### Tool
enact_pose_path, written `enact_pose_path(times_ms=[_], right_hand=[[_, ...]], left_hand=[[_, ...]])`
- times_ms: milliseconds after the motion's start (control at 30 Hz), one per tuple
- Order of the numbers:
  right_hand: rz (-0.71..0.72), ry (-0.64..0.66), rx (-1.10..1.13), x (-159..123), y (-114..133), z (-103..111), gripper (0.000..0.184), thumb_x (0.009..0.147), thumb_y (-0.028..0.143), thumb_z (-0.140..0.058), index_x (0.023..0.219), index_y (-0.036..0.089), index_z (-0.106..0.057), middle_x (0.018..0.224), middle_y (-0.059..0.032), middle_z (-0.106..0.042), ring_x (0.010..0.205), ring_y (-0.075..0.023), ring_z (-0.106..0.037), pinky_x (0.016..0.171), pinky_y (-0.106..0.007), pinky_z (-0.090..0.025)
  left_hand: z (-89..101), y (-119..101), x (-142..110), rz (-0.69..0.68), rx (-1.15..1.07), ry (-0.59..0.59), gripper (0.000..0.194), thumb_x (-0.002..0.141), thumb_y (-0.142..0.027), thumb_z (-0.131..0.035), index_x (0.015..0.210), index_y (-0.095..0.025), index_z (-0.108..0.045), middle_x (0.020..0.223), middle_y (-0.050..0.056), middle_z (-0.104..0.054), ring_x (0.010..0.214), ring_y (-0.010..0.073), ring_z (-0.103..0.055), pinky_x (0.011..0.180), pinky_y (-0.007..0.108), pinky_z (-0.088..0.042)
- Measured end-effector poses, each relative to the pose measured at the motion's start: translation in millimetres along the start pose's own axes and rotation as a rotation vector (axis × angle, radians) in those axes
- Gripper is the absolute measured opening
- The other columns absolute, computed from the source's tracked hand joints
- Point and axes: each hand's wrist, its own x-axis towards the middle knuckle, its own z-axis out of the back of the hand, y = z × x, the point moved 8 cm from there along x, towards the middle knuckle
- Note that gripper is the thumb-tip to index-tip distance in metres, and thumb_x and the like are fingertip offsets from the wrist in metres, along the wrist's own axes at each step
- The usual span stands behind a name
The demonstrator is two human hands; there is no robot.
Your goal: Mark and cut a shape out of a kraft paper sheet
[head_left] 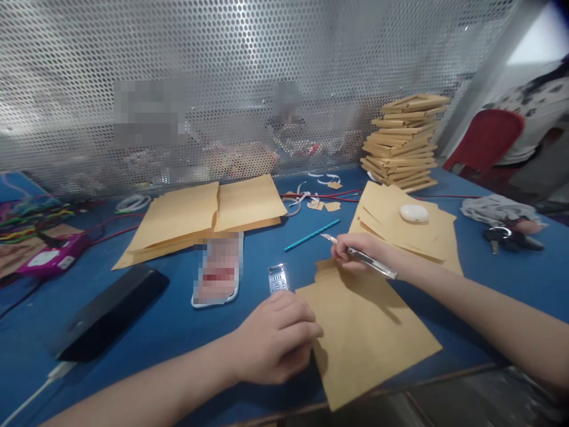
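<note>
A brown paper sheet (368, 332) lies on the blue table (178, 320) in front of me. My left hand (275, 338) rests on the sheet's left edge with the fingers curled, pressing it down. My right hand (355, 252) is closed around a slim silver utility knife (362, 256), its blade tip pointing up and left beyond the sheet's top edge. A small clear packet (278, 277) lies just above my left hand.
Flat brown envelopes (200, 216) lie at centre left, more under a white earbud case (414, 213) at right, and a tall stack (406, 142) stands at the back right. A teal pen (311, 235), black box (111, 311), pink device (53, 256), keys (507, 236) and a perforated metal screen (267, 77) are around.
</note>
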Motion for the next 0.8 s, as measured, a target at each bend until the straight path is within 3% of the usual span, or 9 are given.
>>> enact_pose_path(times_ms=[133,233,367,500,700,800], right_hand=[[0.101,-0.027,-0.070,10,12,-17,0.016,0.075,0.020,-0.059,0.067,0.021,-0.045,0.071,-0.0006,-0.055,0.065,-0.0132,-0.049,0.063,-0.028,-0.042],[0.149,-0.071,-0.108,14,16,-17,0.019,0.076,0.027,-0.063,0.067,0.020,-0.048,0.075,-0.0020,-0.058,0.072,-0.0158,-0.054,0.070,-0.031,-0.044],[0.124,-0.241,-0.109,10,15,5,0.021,0.088,0.039,-0.052,0.084,0.019,-0.058,0.089,-0.0051,-0.062,0.084,-0.0185,-0.057,0.079,-0.035,-0.044],[0.020,-0.413,-0.026,-8,10,30,0.027,0.095,0.039,-0.039,0.101,0.022,-0.060,0.085,-0.0019,-0.062,0.086,-0.0174,-0.058,0.080,-0.033,-0.044],[-0.161,-0.276,-0.042,-36,-7,28,0.028,0.091,0.040,-0.049,0.110,0.022,-0.058,0.089,-0.0035,-0.064,0.083,-0.0175,-0.061,0.073,-0.031,-0.048],[-0.201,-0.247,-0.045,-43,-14,24,0.027,0.089,0.040,-0.052,0.104,0.020,-0.060,0.090,-0.0058,-0.066,0.081,-0.0182,-0.063,0.068,-0.029,-0.049]], left_hand=[[-9.4,5,0,0.058,-0.026,0.105,0.026,0.087,-0.017,-0.046,0.111,-0.017,-0.052,0.101,0.009,-0.062,0.095,0.0195,-0.055,0.087,0.033,-0.042],[-18.5,10,1,0.100,-0.022,0.202,0.027,0.089,-0.019,-0.046,0.115,-0.016,-0.052,0.106,0.009,-0.060,0.100,0.0206,-0.054,0.089,0.035,-0.041],[-23.3,13,1,0.129,-0.017,0.259,0.025,0.091,-0.020,-0.045,0.114,-0.016,-0.054,0.108,0.008,-0.059,0.101,0.0199,-0.054,0.089,0.034,-0.040],[-24.0,14,0,0.140,-0.032,0.274,0.024,0.093,-0.025,-0.044,0.113,-0.016,-0.055,0.109,0.008,-0.059,0.101,0.0202,-0.054,0.090,0.033,-0.040],[-24.9,16,7,0.187,0.000,0.313,0.031,0.091,-0.036,-0.050,0.115,-0.016,-0.055,0.105,0.009,-0.058,0.095,0.0214,-0.054,0.087,0.035,-0.041],[-28.9,15,20,0.176,0.089,0.341,0.029,0.090,-0.039,-0.053,0.104,-0.015,-0.059,0.095,0.007,-0.059,0.086,0.0202,-0.054,0.080,0.032,-0.044]])
